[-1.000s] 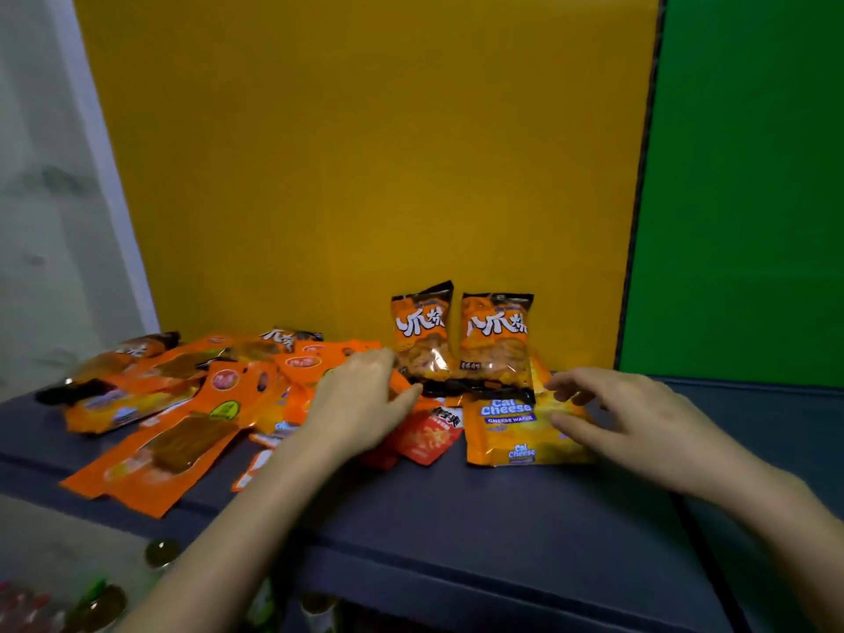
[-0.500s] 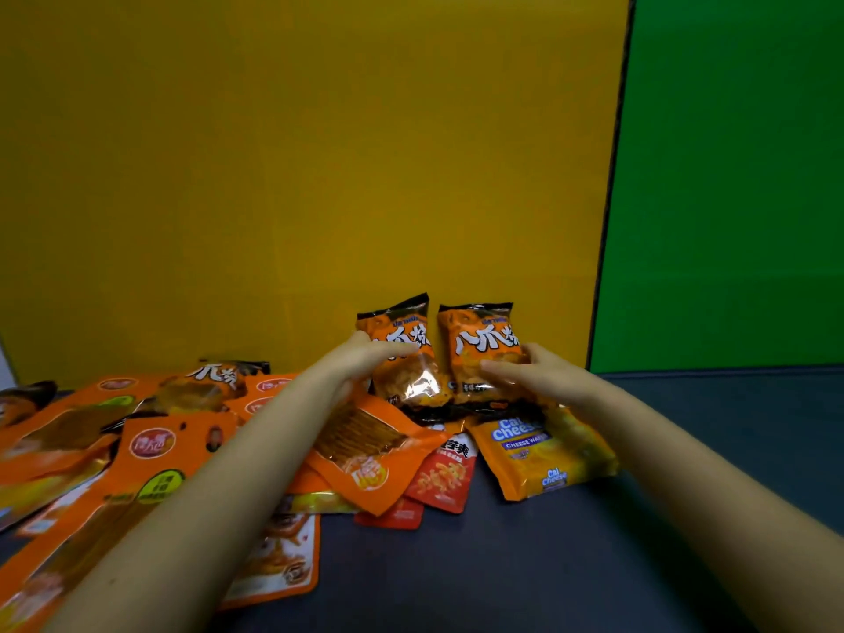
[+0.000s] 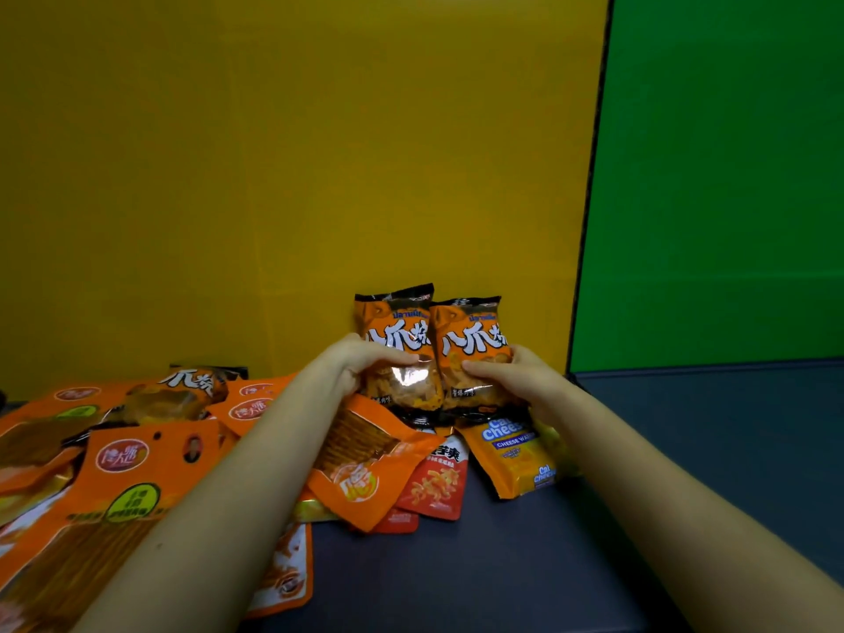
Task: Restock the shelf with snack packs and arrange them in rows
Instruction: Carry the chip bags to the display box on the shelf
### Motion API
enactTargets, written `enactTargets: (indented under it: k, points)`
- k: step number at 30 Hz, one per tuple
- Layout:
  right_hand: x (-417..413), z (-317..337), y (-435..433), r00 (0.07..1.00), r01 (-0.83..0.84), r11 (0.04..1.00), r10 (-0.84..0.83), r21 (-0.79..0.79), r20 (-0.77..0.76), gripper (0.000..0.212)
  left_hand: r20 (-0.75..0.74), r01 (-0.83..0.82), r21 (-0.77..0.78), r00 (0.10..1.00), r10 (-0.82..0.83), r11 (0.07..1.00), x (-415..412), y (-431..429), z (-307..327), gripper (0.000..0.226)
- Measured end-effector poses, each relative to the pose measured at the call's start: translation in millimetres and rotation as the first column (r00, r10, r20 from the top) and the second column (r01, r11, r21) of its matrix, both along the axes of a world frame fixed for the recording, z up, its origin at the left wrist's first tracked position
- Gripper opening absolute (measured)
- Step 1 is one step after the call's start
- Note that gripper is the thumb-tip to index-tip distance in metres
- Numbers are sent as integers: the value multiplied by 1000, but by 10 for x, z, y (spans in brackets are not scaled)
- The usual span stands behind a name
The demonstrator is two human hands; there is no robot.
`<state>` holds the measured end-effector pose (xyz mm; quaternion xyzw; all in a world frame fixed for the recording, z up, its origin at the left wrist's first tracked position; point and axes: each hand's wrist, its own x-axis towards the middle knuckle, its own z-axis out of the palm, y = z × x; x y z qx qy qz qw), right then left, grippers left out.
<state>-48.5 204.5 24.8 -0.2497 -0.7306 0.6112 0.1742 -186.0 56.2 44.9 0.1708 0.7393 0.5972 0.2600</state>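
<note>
Snack packs (image 3: 365,472) crowd the dark, yellow-backed shelf (image 3: 502,577); left hand (image 3: 361,364) and right hand (image 3: 520,381) each grip one.

A: Far centre?
B: Left hand (image 3: 361,364) grips the left pack (image 3: 396,341), right hand (image 3: 518,381) the right pack (image 3: 470,342); both upright, touching, before the yellow panel (image 3: 297,175).
A: Left?
B: Orange packs (image 3: 123,454) heaped on the dark shelf (image 3: 502,577).

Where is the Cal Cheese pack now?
Head view, centre-right: the yellow Cal Cheese wafer pack lies on the dark shelf below the right hand, beside a red pouch.
</note>
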Motion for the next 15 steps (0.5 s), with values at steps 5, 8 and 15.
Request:
enactTargets:
  k: [5,8,15]
  points:
    - [91,160,18,991,36,999,-34,12,-133,42,-146,1,182,989,26,983,131,41,202,87]
    - [232,306,87,961,91,996,-92,-18,-260,48,-220,21,300,974,48,954,261,76,389,79]
    - [1086,489,280,902,191,980,-196,-52,-385,16,-185,163,511,980,-77,844,865,415,585,64]
